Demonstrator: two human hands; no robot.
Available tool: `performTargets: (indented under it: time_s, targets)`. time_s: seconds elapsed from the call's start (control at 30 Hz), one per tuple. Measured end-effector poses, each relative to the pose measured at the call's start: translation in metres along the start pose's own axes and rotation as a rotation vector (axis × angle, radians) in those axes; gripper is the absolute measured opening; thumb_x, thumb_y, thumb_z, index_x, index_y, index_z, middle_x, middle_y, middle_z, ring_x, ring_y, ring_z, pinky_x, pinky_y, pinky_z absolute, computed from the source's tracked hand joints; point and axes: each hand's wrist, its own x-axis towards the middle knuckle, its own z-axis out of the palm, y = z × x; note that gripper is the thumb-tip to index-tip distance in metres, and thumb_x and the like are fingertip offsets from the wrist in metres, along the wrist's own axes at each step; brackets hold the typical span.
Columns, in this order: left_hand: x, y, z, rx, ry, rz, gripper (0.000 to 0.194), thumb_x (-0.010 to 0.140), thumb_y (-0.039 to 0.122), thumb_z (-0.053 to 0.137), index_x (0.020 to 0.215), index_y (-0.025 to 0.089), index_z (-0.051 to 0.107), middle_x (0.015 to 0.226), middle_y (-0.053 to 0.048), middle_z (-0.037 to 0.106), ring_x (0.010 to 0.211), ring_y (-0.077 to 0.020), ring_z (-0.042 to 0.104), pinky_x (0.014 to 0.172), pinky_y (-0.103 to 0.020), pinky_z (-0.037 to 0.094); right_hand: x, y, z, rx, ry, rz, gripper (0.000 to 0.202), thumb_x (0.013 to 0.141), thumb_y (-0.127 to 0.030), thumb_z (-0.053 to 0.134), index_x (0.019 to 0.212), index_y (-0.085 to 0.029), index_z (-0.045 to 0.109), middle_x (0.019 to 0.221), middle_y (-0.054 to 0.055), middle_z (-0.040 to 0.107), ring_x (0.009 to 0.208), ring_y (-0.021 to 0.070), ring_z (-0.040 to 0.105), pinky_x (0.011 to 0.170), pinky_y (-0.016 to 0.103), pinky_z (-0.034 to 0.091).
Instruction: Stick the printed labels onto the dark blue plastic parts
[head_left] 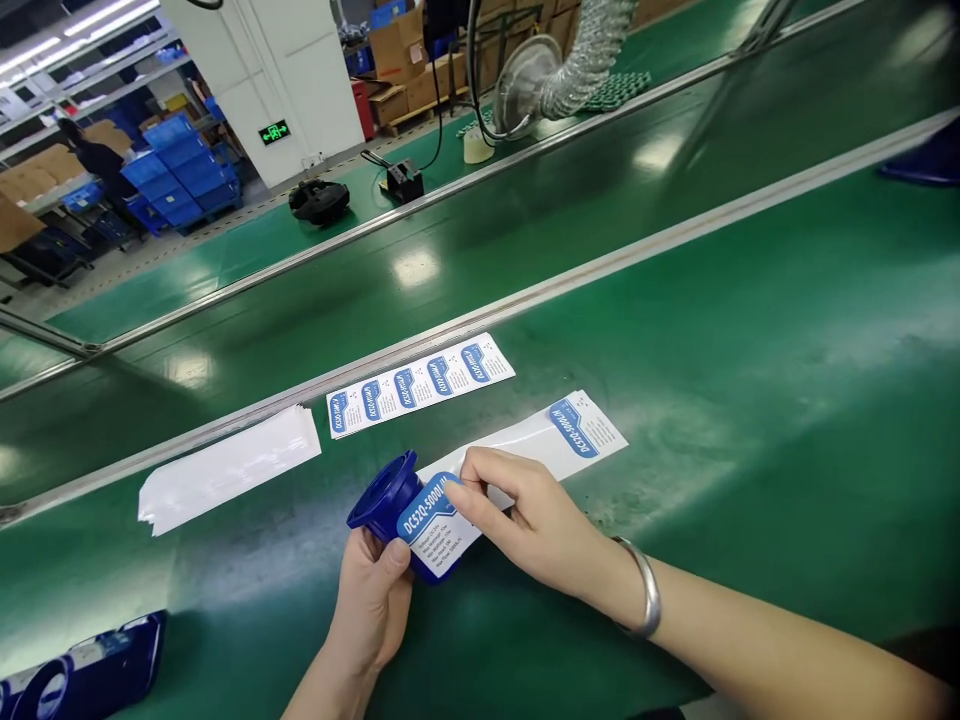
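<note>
My left hand (375, 595) grips a dark blue plastic part (384, 490) with a round flanged end, its thumb at the edge of a label. That white and blue label (435, 530), printed DC52Q-5000L/H, lies against the side of the part. The thumb and fingers of my right hand (517, 500) pinch the label's upper right edge. Behind my right hand, a label strip (525, 437) lies on the green table, with one printed label at its right end. Farther back is a stack of printed label sheets (420, 385).
White paper strips (229, 470) are piled left of the printed sheets. Another blue part (90, 670) sits at the lower left, and a dark blue object (926, 155) at the far right. A metal rail (480, 318) runs behind the papers. A person (101, 165) is in the background.
</note>
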Motion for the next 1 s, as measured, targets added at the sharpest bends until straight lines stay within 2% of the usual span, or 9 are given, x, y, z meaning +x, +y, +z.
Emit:
performTargets:
  time_s: [0.3, 0.53, 0.7, 0.87, 1.0]
  targets:
    - [-0.002, 0.000, 0.003, -0.010, 0.117, -0.048, 0.063, 0.066, 0.040, 0.092, 0.122, 0.023, 0.068, 0.112, -0.010, 0.077, 0.119, -0.0347, 0.066, 0.103, -0.046, 0.052, 0.000, 0.000, 0.004, -0.096, 0.055, -0.214, 0.042, 0.111, -0.026, 0.044, 0.071, -0.021, 0.034, 0.067, -0.002, 0.039, 0.061, 0.0153, 0.039, 0.059, 0.030, 0.030]
    - [-0.009, -0.001, 0.004, -0.067, 0.130, -0.073, 0.073, 0.061, 0.044, 0.094, 0.127, 0.025, 0.067, 0.105, -0.008, 0.078, 0.112, -0.0326, 0.070, 0.100, -0.043, 0.054, 0.000, 0.001, 0.012, -0.174, 0.043, -0.288, 0.041, 0.112, -0.023, 0.038, 0.071, -0.022, 0.034, 0.069, -0.001, 0.042, 0.064, 0.0165, 0.041, 0.061, 0.031, 0.034]
    - [-0.010, -0.002, 0.000, -0.065, 0.107, -0.058, 0.070, 0.061, 0.046, 0.093, 0.124, 0.028, 0.069, 0.102, -0.006, 0.079, 0.109, -0.0314, 0.071, 0.100, -0.043, 0.055, -0.005, 0.001, 0.022, -0.128, 0.062, -0.263, 0.041, 0.112, -0.024, 0.037, 0.072, -0.022, 0.031, 0.069, -0.001, 0.040, 0.064, 0.0169, 0.041, 0.060, 0.031, 0.034]
    - [-0.010, -0.005, -0.008, -0.048, 0.062, -0.061, 0.069, 0.060, 0.048, 0.093, 0.122, 0.028, 0.071, 0.106, -0.007, 0.079, 0.112, -0.0343, 0.070, 0.100, -0.046, 0.055, -0.010, 0.007, 0.028, -0.045, 0.080, -0.219, 0.042, 0.113, -0.030, 0.035, 0.072, -0.023, 0.031, 0.070, -0.001, 0.039, 0.066, 0.0177, 0.041, 0.060, 0.031, 0.035]
    - [-0.009, -0.008, -0.016, -0.036, 0.028, -0.052, 0.069, 0.057, 0.052, 0.093, 0.118, 0.029, 0.072, 0.108, -0.007, 0.078, 0.114, -0.0344, 0.069, 0.101, -0.046, 0.054, -0.014, 0.018, 0.037, 0.098, 0.129, -0.027, 0.040, 0.111, -0.047, 0.040, 0.079, -0.023, 0.037, 0.078, 0.000, 0.044, 0.067, 0.0179, 0.044, 0.061, 0.031, 0.039]
